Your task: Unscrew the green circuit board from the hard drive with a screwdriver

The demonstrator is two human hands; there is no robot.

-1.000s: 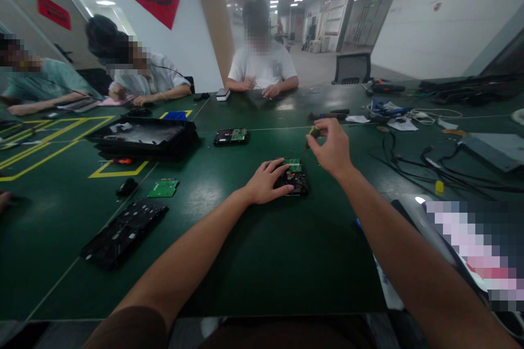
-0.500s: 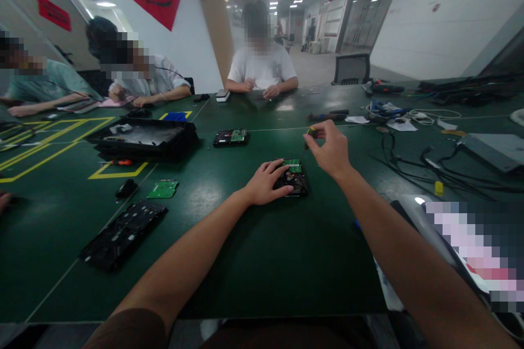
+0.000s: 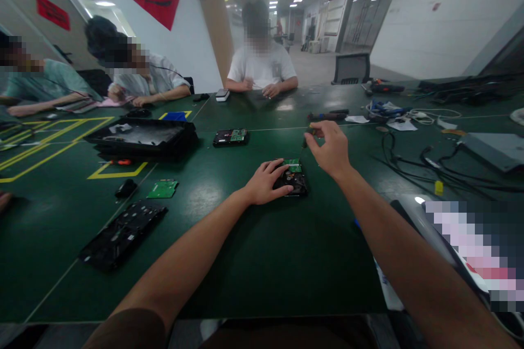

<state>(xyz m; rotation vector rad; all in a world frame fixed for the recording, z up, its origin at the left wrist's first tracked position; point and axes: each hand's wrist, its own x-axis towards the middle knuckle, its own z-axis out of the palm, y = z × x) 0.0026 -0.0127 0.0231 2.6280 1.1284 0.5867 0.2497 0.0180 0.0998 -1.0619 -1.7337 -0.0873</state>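
A hard drive (image 3: 295, 181) with a green circuit board at its far end lies on the table in front of me. My left hand (image 3: 266, 181) rests over its left side, thumb along the near edge and fingers across the top, holding it down. Pinched in my right hand (image 3: 328, 144) is a small screwdriver (image 3: 305, 140) with a dark and yellow handle. It points down at the drive's far right corner; whether the tip touches cannot be made out.
Another hard drive (image 3: 230, 137) lies farther back. To the left are a green circuit board (image 3: 162, 189), a black drive-like part (image 3: 123, 234) and a black tray (image 3: 143, 139). Cables (image 3: 421, 166) and a metal box (image 3: 493, 150) lie to the right. Several people sit around the table.
The screwdriver's handle has turned or tilted slightly in my right hand, showing less yellow. My left hand and the hard drive stay put.
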